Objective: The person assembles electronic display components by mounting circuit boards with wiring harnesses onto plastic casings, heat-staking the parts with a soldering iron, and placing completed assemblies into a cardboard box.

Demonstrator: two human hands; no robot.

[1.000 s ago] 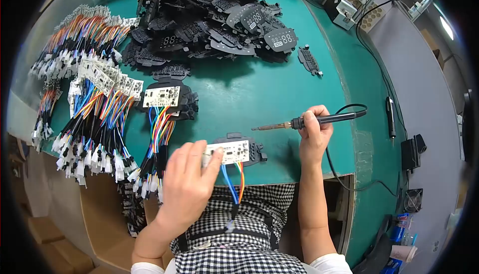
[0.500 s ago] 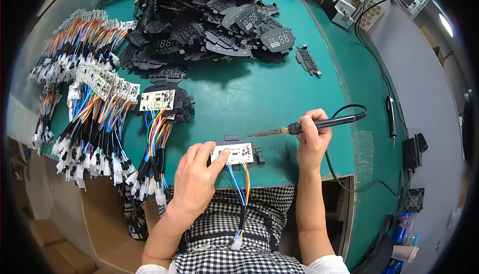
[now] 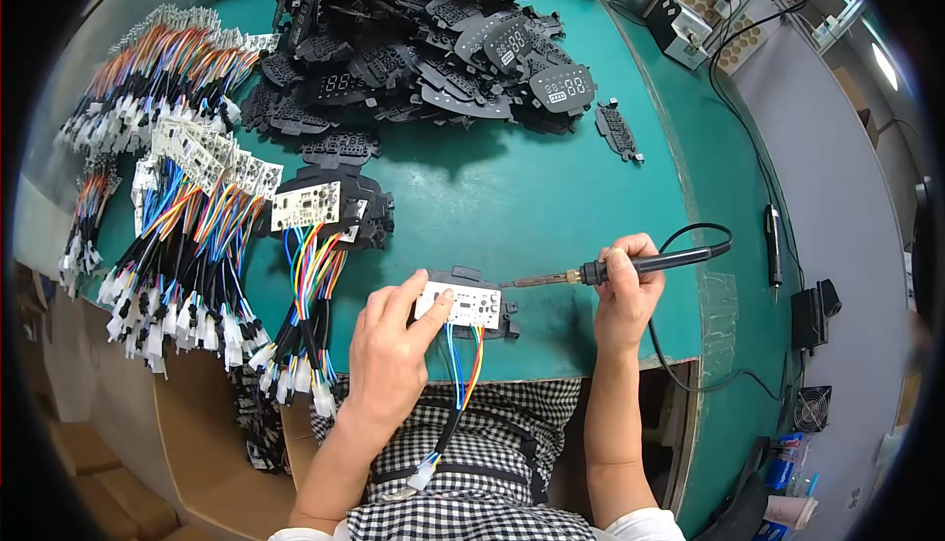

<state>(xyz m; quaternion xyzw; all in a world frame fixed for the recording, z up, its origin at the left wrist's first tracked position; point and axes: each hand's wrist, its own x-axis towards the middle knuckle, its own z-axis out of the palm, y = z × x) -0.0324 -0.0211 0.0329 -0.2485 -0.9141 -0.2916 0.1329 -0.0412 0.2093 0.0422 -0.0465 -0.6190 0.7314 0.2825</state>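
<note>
My left hand [image 3: 392,349] presses a white circuit board [image 3: 461,305] down with its thumb and fingers. The board lies on a black plastic panel [image 3: 467,274] near the table's front edge. Blue, red, yellow and green wires [image 3: 465,379] hang from the board to a white connector [image 3: 423,473] over the checked apron. My right hand [image 3: 627,295] is closed around the handle of a soldering iron [image 3: 650,264]. The iron's tip points left, close to the board's upper right corner; I cannot tell whether it touches.
Black panels [image 3: 423,59] are heaped at the back, with one panel [image 3: 618,131] apart at right. Wired boards [image 3: 197,246] pile up at left, beside a stack of panels carrying a board [image 3: 306,205]. The iron's cable [image 3: 679,374] loops at right, near a pen-like tool [image 3: 773,246].
The iron's tip has come nearer the board's upper right corner. The hanging wires and their connector have swung left. The whole view has shifted slightly.
</note>
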